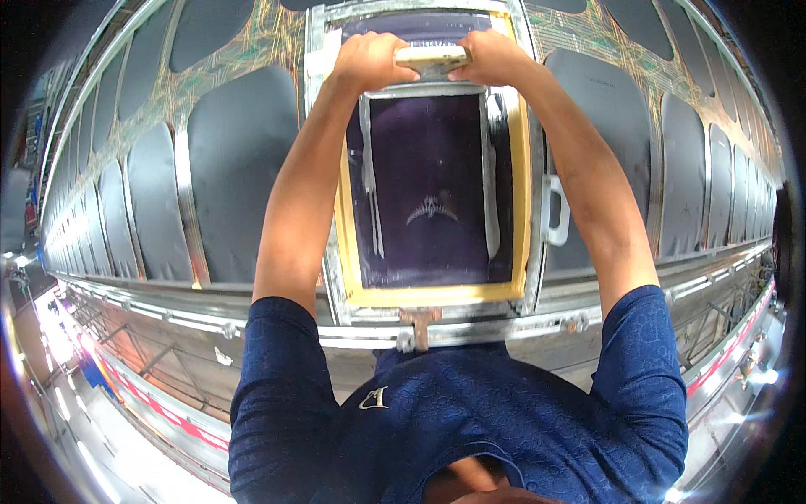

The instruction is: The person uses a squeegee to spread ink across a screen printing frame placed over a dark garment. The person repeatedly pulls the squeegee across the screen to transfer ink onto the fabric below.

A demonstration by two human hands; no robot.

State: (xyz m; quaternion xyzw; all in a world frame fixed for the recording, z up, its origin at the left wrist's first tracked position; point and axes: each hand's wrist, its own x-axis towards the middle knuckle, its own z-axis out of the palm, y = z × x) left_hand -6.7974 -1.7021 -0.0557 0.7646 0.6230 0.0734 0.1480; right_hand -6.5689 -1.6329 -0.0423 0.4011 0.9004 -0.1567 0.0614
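Both arms stretch forward over a screen-printing frame (329, 252) with a metal border and yellow tape (437, 295) inside it. My left hand (368, 64) is closed round the left end of a pale squeegee (432, 56). Round its right end my right hand (495, 59) is closed as well. The squeegee lies crosswise near the far end of the screen; its lower edge is partly hidden. Dark purple mesh (428, 151) fills the frame, with a small pale arched design (431, 210) toward the near end. Whitish ink streaks (491, 185) run along both sides of the mesh.
Black fabric panels (241, 168) lie in rows on the long table, left and right of the frame. A light grey handle (555, 210) sticks out at the frame's right side. A metal rail (361, 338) with a rusty bracket (421, 326) runs along the near edge.
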